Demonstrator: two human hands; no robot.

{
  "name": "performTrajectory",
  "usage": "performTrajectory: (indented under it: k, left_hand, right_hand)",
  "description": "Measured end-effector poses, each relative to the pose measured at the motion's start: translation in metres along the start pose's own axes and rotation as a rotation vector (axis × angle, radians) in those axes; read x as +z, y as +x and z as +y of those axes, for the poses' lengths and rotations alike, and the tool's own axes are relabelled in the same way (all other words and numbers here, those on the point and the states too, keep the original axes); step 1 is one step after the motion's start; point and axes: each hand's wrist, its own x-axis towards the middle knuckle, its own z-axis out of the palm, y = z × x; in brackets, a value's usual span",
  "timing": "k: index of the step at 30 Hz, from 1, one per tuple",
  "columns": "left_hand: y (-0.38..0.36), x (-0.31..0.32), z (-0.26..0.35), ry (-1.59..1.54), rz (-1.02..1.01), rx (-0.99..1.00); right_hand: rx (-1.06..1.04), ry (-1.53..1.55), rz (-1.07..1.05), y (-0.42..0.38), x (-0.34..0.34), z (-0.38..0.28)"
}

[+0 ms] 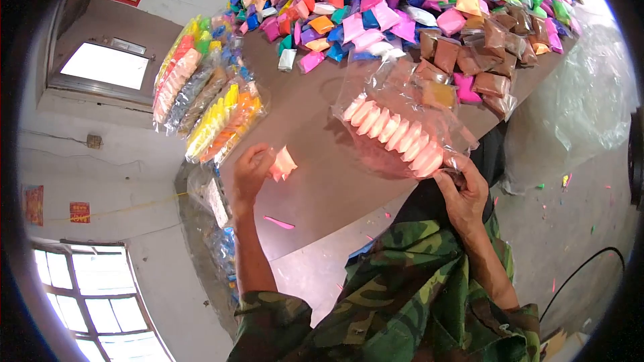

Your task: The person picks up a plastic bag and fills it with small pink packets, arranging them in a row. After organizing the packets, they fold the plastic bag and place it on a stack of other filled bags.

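Observation:
In my left hand [253,173], over the near left part of the table, is a small peach-coloured packet [283,164], pinched between the fingers. My right hand [465,191] grips the near edge of a large clear plastic bag [349,151]. Inside that bag, a row of several peach packets [396,133] stands side by side, slanting down toward my right fingers. The bag lies on the brown table [302,114], and the two hands are well apart.
A big heap of colourful packets [376,13] covers the table's far side, with brown packets [469,60] at its right. Filled clear bags [225,121] lie along the left edge. A pink scrap [279,222] sits near the front edge. Clear plastic sheeting [570,107] hangs at right.

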Motion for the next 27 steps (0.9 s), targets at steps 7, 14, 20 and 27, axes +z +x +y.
performTrajectory:
  k: [7, 14, 20, 27]
  left_hand:
    - [0.012, 0.002, -0.010, 0.010, -0.137, -0.066]
    - [0.002, -0.005, -0.010, -0.087, -0.188, -0.115]
    - [0.005, -0.003, -0.006, -0.084, -0.278, -0.117]
    - [-0.001, -0.005, 0.004, 0.150, -0.260, 0.020]
  right_hand:
    - [-0.032, -0.001, -0.012, 0.001, -0.002, -0.002]
    - [-0.032, -0.018, -0.008, 0.001, -0.002, -0.002]
    - [-0.067, 0.002, 0.008, 0.001, 0.000, -0.001]
    - [0.006, 0.043, -0.035, 0.001, -0.003, -0.001]
